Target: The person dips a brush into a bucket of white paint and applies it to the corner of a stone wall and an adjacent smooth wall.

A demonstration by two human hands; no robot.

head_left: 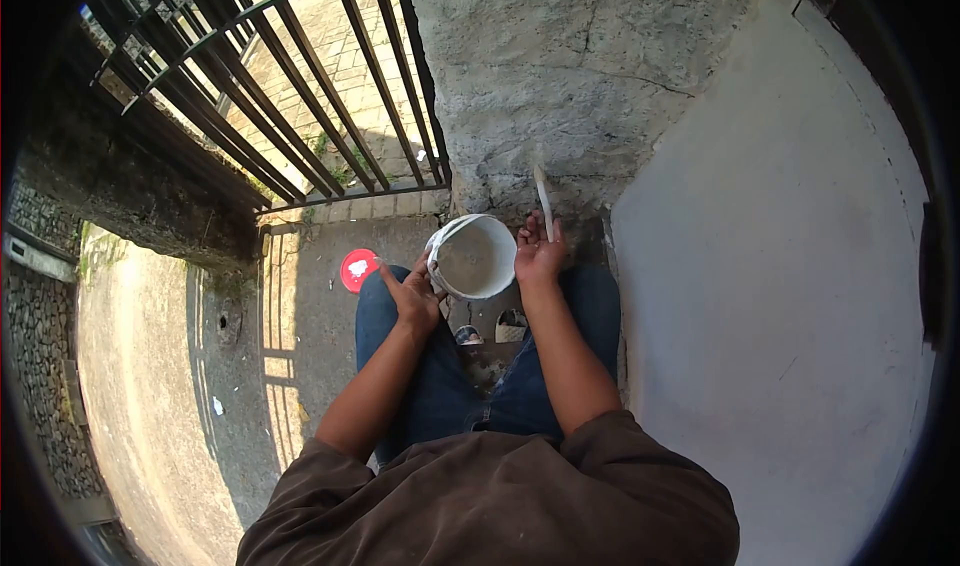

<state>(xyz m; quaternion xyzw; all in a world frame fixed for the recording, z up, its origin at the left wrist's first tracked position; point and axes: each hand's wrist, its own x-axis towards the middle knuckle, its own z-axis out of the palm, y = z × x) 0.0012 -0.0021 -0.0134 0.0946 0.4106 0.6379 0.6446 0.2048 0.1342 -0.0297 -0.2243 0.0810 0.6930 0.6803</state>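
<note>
Between my knees is a white bucket (437,271) with a greyish layer inside. My left hand (415,291) is closed on its left side, fingers at the rim and thumb apart. A slim white brush (545,206) with a pale tan tip rises from my right hand (540,256), which holds it by the lower end beside the bucket's right rim. The brush points up toward the rough grey wall (540,76), its tip overlapping the wall's lower part in this view.
A red lid (352,258) with a white patch lies on the concrete floor left of my knee. Dark metal gate bars (300,56) stand ahead on the left. A smooth pale wall (770,296) runs close along my right side.
</note>
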